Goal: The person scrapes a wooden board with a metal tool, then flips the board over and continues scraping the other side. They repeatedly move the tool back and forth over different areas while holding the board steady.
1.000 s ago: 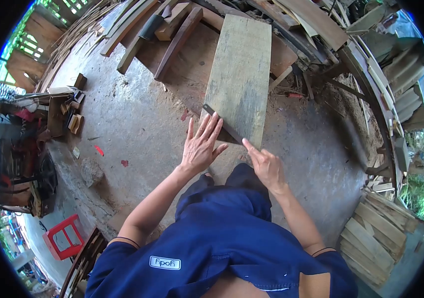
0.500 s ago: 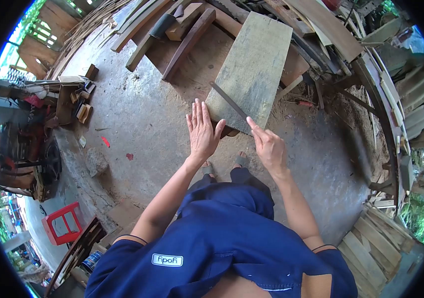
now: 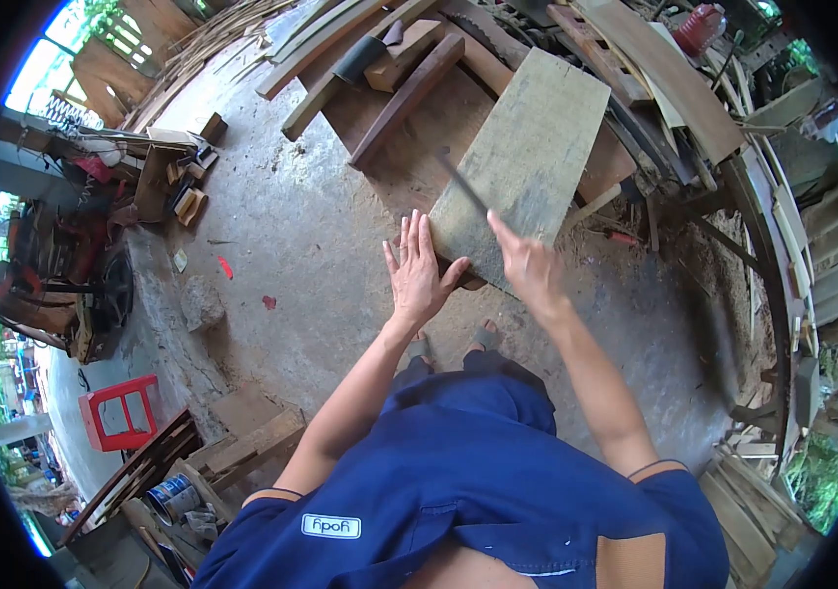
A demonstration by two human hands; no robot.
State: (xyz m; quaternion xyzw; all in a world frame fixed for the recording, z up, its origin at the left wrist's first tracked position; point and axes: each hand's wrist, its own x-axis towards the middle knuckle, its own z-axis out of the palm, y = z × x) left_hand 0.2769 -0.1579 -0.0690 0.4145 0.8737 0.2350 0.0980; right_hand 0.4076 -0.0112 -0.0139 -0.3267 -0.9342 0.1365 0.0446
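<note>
A wide, pale wooden board slants away from me, its near end between my hands. My left hand lies with fingers stretched out at the board's near left corner, thumb towards its near edge. Wrapped around the near end of a long, dark, narrow file is my right hand, index finger pointing along it. The file lies diagonally over the board in this view, its far tip past the left edge, slightly blurred. My right palm hides the file's handle end.
Beyond the board, a reddish wooden beam and other timbers lie on a low brown work surface. Stacked planks line the right. On the left are a machine with a wheel and a red plastic stool. Sawdust covers the concrete floor.
The whole view has shifted, with the board and both hands now farther right. The right hand has moved up the board a little with the file; the left hand stays by the corner.
</note>
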